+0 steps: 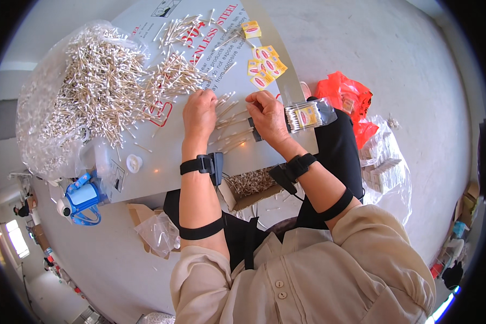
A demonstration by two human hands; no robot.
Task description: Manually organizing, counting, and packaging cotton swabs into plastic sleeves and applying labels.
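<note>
White cotton swabs [229, 121] lie loose on grey table [162, 162] btwn both hands; left hand [198, 112] flat on them, fingers curled, grip can't tell; right hand [267, 116] closed round clear swab packet [308, 114] w/ yellow label; big swab heap [100, 89] upper left; yellow labels [264, 62] beyond.

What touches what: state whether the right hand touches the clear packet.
Touching. The head view shows the right hand closed around one end of the clear packet of swabs, with no gap.
</note>
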